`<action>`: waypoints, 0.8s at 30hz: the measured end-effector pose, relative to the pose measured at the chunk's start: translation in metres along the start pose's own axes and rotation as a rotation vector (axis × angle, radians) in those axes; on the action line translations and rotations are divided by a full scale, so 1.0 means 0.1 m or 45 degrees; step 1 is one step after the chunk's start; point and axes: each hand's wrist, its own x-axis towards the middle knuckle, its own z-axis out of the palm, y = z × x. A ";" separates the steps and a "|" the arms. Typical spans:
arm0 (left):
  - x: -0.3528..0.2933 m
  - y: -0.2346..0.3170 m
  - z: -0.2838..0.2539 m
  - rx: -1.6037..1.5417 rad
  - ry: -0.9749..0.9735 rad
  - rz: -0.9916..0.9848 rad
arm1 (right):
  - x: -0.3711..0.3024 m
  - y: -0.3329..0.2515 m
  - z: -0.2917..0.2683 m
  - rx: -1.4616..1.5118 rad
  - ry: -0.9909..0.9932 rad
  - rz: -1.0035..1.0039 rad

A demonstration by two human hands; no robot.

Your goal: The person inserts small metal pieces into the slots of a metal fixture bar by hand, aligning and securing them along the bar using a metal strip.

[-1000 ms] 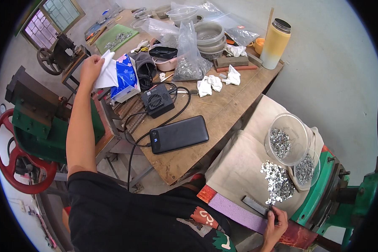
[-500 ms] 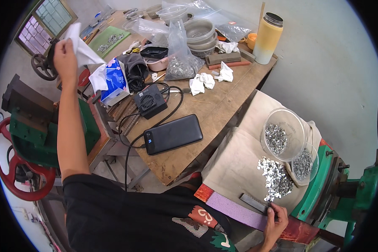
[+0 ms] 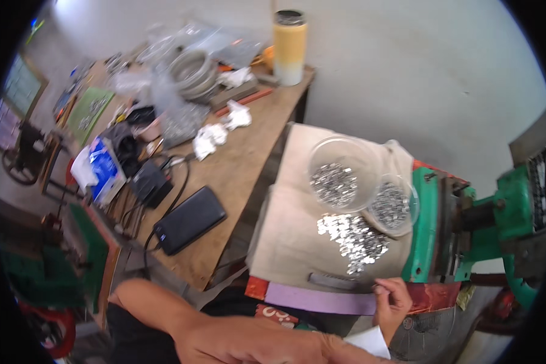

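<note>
My left hand (image 3: 255,343) reaches across the bottom edge, large and blurred, closed on a white tissue (image 3: 371,343) that shows beyond its fingers, below my right hand. My right hand (image 3: 393,303) is held at the front edge of a beige cloth (image 3: 285,230), fingers curled in a pinch; what they hold, if anything, cannot be made out. Just left of its fingertips lies a short dark grey bar (image 3: 332,281). Behind the bar, small shiny metal pieces (image 3: 355,242) are heaped on the cloth. Two clear plastic tubs, a larger one (image 3: 365,159) and a smaller one (image 3: 415,206), contain more pieces.
Green machinery (image 3: 423,227) borders the cloth on the right. To the left, a wooden table (image 3: 239,167) bears a black power bank (image 3: 191,221) with a cable, a blue tissue pack (image 3: 106,167), crumpled tissues (image 3: 210,139), stacked bowls (image 3: 194,76) and a yellow bottle (image 3: 290,45).
My left hand has swung from the upper left, by the tissue pack, down to the bottom edge with the tissue. My right hand has drawn slightly away from the bar. The view has turned right.
</note>
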 end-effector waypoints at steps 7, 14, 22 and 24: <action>0.17 -0.37 -0.12 -0.345 -0.565 -0.679 | -0.10 0.12 -0.05 0.078 0.057 0.067; 0.42 -0.41 -0.25 -0.181 -0.782 -0.662 | -0.11 0.19 -0.06 0.091 0.121 0.097; 0.38 -0.72 -0.37 -0.337 -0.928 -0.193 | -0.11 0.21 -0.06 0.138 0.098 0.112; 0.25 -0.47 -0.29 -0.311 -0.362 -0.669 | -0.11 0.18 -0.06 0.149 0.109 0.096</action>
